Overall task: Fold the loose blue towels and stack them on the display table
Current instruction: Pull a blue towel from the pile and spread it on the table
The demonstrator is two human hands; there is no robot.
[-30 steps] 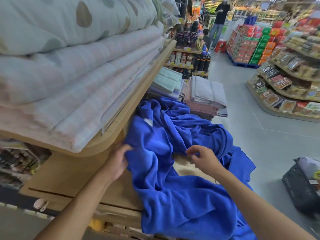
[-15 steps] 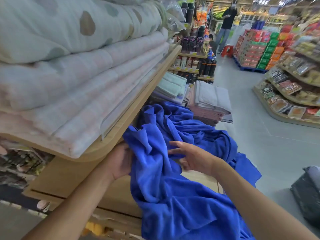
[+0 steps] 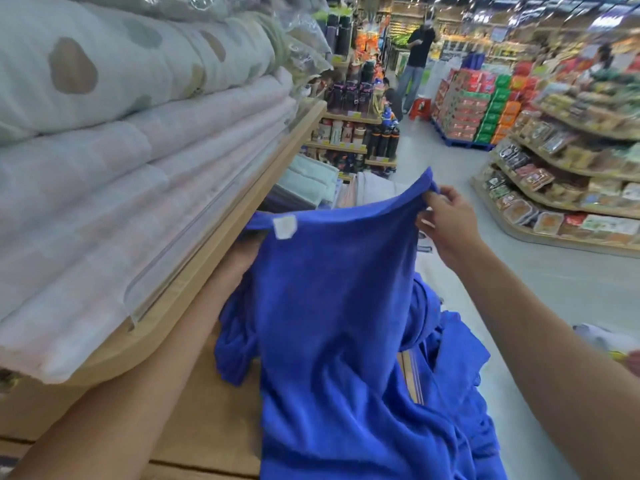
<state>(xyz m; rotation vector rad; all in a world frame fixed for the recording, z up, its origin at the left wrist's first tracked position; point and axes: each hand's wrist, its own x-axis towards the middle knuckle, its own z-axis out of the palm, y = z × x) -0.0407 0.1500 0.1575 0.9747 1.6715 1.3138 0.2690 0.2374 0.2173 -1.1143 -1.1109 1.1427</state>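
Observation:
A bright blue towel (image 3: 332, 282) with a small white label near its top edge hangs stretched between my hands, above the wooden display table (image 3: 204, 420). My right hand (image 3: 446, 220) pinches the towel's upper right corner. My left hand (image 3: 242, 265) grips the upper left edge and is mostly hidden behind the cloth and under the shelf. More loose blue towels (image 3: 446, 368) lie crumpled on the table below and to the right, spilling over its front.
A wooden upper shelf (image 3: 214, 258) with stacked pale quilts (image 3: 121, 161) overhangs on the left. Folded light towels (image 3: 304, 188) sit farther along the table. A grey aisle floor (image 3: 554, 289), food shelves (image 3: 568, 188) and a standing person (image 3: 417, 64) lie to the right and beyond.
Both hands have lifted one blue towel off the pile and spread its top edge. My right hand moved up and right to the corner.

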